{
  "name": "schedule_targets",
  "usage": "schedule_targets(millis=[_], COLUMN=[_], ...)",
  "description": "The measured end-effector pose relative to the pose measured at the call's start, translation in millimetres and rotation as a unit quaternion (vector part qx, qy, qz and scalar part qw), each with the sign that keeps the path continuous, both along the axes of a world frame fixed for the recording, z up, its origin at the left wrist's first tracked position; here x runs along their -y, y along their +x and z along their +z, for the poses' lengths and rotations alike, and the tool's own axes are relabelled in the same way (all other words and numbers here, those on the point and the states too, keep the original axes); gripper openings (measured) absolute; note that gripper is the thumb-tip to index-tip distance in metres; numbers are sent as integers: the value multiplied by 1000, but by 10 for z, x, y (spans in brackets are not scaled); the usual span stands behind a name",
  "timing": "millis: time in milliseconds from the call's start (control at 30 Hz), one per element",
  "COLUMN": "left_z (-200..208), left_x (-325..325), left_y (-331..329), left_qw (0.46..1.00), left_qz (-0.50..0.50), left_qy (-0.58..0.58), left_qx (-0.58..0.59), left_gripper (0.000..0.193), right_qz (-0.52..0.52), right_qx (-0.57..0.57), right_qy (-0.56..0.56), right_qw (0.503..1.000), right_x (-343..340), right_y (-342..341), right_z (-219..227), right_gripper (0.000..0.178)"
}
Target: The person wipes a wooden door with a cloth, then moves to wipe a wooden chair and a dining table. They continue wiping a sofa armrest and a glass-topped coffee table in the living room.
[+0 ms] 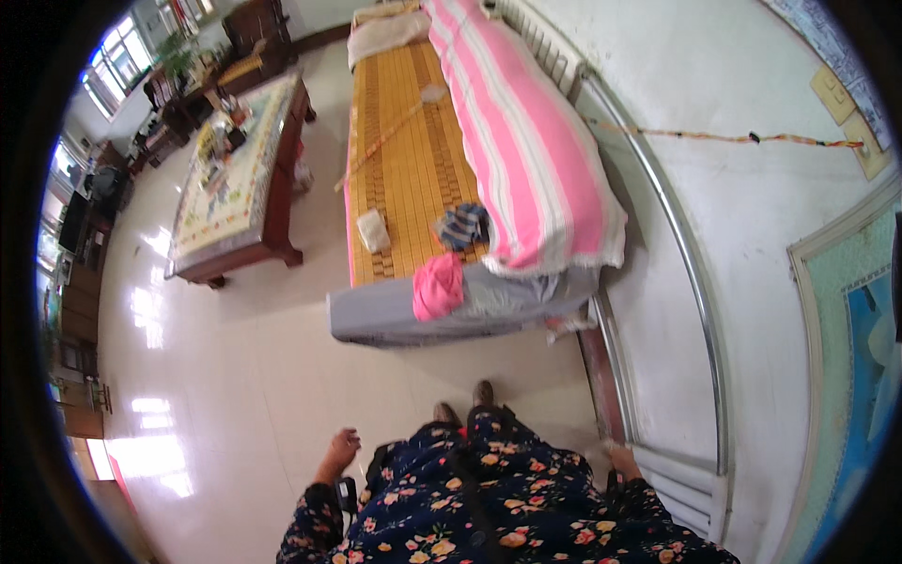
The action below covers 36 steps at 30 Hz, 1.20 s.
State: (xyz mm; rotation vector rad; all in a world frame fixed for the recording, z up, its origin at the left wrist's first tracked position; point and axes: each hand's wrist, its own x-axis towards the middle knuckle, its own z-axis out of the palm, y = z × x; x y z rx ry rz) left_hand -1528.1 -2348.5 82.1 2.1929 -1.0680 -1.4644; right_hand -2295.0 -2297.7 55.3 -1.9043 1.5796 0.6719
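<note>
My left hand [344, 451] hangs beside my body over the tiled floor, its fingers loosely bent and a little apart, with nothing seen in it. At my other side, my right hand [621, 459] is low by the wall, closest to a white radiator [678, 489]; its fingers are smeared and too small to read. Ahead of my shoes stands a bed with a bamboo mat [409, 160]. A pink cloth [438, 287] drapes over its near end. Behind that lie a striped dark cloth [462, 227] and a small white packet [373, 231].
A pink-and-white striped cover [536, 141] runs along the bed's wall side. Left of the bed is a low wooden table [225, 179] with items on it. A metal pipe [669, 216] follows the right wall. Glossy tiled floor [282, 376] lies between me and the furniture.
</note>
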Motion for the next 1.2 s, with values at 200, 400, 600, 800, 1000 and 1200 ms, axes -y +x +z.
schedule_targets(millis=[200, 400, 600, 800, 1000, 1200], left_z=[441, 577, 262, 117, 116, 68], left_x=[103, -34, -20, -231, -1033, -1582], left_y=[-234, 3, 647, 1786, 3313, 3903], left_qw=[999, 993, 999, 993, 978, 951], left_qz=[15, 38, 20, 111, 198, 301], left_qy=[35, 103, 26, 24, 49, 47], left_qx=[11, 40, 15, -10, 52, 56], left_gripper=[45, 44, 43, 45, 45, 47], right_qz=[-211, -548, -498, -579, -538, -491], right_qx=[277, 459, 296, 410, 549, 562], right_qy=[-97, -43, -27, 17, 58, 70], right_qw=[932, 698, 814, 705, 637, 662], right_x=[1021, 2293, 2300, 2211, 2878, 3547], right_y=[312, 1573, 2152, 3240, 4910, 6103], right_z=[-332, 664, 708, 624, 1065, 1643], right_gripper=[36, 41, 38, 34, 34, 43])
